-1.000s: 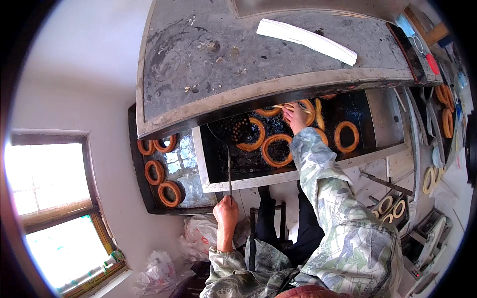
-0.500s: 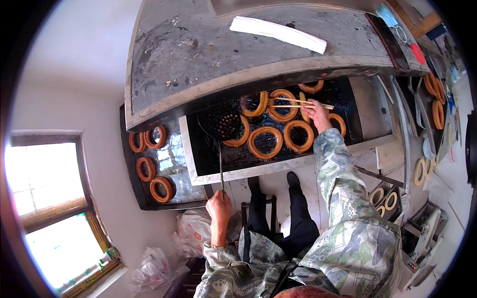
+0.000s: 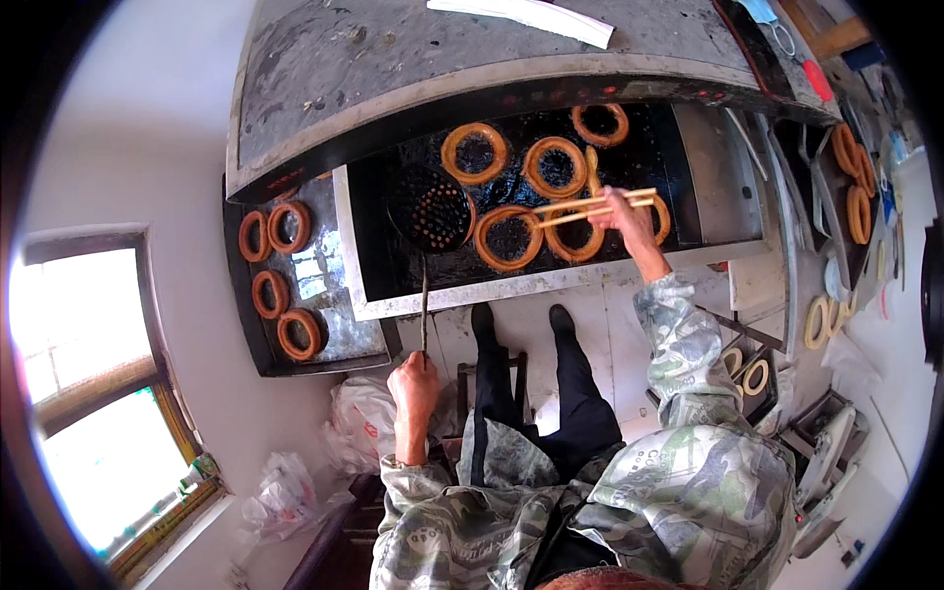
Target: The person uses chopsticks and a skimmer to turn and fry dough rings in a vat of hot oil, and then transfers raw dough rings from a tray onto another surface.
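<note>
My left hand (image 3: 414, 388) is closed round the handle of a dark perforated skimmer (image 3: 430, 209), whose bowl sits at the left part of an oil fryer (image 3: 472, 297). Beside the bowl, several browned fried dough rings float in the dark oil. Long wooden chopsticks (image 3: 570, 204) are gripped in my right hand (image 3: 627, 224); their tips touch the near dough ring (image 3: 482, 246) just right of the skimmer. Another ring (image 3: 449, 154) floats behind it. Part of a ring is hidden behind the skimmer bowl, and my right hand partly covers others.
Left of the fryer stands a metal tray (image 3: 344, 339) with several fried rings (image 3: 283, 334). A grey counter (image 3: 393, 69) overhangs the far side. More fried rings (image 3: 858, 214) lie at far right, with pale dough rings (image 3: 746, 380) lower down. Plastic bags (image 3: 359, 423) sit below the tray.
The chopsticks have moved from the far rings to the near ring by the skimmer. Several rings have shifted in the oil. The whole view has shifted slightly.
</note>
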A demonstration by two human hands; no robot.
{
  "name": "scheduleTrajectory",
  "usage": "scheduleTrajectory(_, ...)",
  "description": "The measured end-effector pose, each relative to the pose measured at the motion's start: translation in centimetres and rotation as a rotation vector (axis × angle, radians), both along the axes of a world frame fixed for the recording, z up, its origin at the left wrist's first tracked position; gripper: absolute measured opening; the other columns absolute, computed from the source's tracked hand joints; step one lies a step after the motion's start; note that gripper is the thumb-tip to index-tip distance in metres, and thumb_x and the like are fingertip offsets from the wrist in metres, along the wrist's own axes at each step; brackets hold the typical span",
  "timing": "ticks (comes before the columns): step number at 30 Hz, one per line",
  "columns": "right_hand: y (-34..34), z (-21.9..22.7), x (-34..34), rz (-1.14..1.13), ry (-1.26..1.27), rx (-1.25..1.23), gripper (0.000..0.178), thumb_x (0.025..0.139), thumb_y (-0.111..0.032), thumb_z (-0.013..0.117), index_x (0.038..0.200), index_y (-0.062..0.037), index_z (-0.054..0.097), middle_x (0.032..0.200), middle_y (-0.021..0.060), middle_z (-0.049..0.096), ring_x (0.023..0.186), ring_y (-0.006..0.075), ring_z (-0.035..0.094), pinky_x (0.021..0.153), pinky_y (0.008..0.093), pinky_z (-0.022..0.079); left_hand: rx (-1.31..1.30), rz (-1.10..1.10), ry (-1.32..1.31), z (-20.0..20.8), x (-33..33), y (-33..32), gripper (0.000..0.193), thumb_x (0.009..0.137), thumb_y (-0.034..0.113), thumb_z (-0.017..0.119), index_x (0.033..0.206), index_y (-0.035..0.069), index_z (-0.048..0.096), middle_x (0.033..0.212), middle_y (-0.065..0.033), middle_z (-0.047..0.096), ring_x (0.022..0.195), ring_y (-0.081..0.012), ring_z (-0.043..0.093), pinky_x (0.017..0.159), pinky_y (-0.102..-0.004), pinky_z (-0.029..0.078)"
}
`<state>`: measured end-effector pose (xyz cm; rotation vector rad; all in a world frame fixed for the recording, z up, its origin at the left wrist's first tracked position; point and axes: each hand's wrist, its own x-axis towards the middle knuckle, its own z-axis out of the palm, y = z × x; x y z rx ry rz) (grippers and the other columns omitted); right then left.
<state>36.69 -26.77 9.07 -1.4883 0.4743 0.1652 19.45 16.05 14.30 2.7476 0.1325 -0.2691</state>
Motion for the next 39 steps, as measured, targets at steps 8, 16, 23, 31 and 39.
scheduleTrajectory(8, 2.8, -4.9, -2.0, -0.079, 0.004, -0.169, 0.035, 0.095, -0.03, 0.057, 0.108, 0.0019, 0.061, 0.084, 0.0114, 0.07, 0.069, 0.0179, 0.07, 0.055, 0.0247, 0.052, 0.031, -0.16, 0.018, -1.9, 0.1, 1.4, 0.017, 0.082, 0.017, 0.057, 0.073, 0.005, 0.051, 0.067, -0.0195, 0.058, 0.063, -0.0413, 0.059, 0.056, -0.0499, 0.045)
scheduleTrajectory(16, 6.7, -9.5, -1.3, -0.395, 0.193, 0.226, 0.031, 0.094, -0.033, 0.057, 0.109, -0.0054, 0.061, 0.09, 0.01, 0.068, 0.076, 0.0208, 0.07, 0.055, 0.027, 0.051, 0.136, -0.279, 0.068, -3.2, 1.4, 3.6, 0.011, 0.081, 0.014, 0.054, 0.076, 0.005, 0.052, 0.069, -0.0171, 0.061, 0.062, -0.0388, 0.061, 0.056, -0.0481, 0.048)
scheduleTrajectory(23, 3.0, -11.9, -1.3, -0.339, 0.323, 0.475, 0.032, 0.091, -0.034, 0.054, 0.108, -0.0065, 0.059, 0.101, 0.0141, 0.068, 0.087, 0.0273, 0.069, 0.062, 0.0309, 0.052, 0.112, -0.308, 0.107, -4.1, 3.2, 5.0, 0.013, 0.081, 0.016, 0.056, 0.077, 0.004, 0.053, 0.072, -0.018, 0.063, 0.067, -0.0394, 0.062, 0.058, -0.0486, 0.049)
scheduleTrajectory(31, 2.3, -10.4, 0.5, -0.225, 0.248, 0.481, 0.033, 0.093, -0.035, 0.05, 0.108, -0.007, 0.06, 0.105, 0.0117, 0.068, 0.088, 0.025, 0.069, 0.065, 0.0323, 0.053, 0.093, -0.318, 0.1, -3.4, 4.3, 3.8, 0.01, 0.081, 0.013, 0.054, 0.078, 0.003, 0.056, 0.073, -0.0179, 0.065, 0.065, -0.0366, 0.064, 0.058, -0.0469, 0.051)
scheduleTrajectory(39, -0.6, -4.3, 1.4, -0.2, 0.123, 0.311, 0.03, 0.094, -0.031, 0.053, 0.106, -0.0058, 0.063, 0.098, 0.0128, 0.07, 0.083, 0.0235, 0.07, 0.065, 0.0287, 0.053, 0.156, -0.303, 0.04, -0.2, 3.4, 1.5, 0.008, 0.081, 0.012, 0.053, 0.079, 0.004, 0.055, 0.071, -0.0161, 0.064, 0.061, -0.0354, 0.064, 0.054, -0.0464, 0.05)
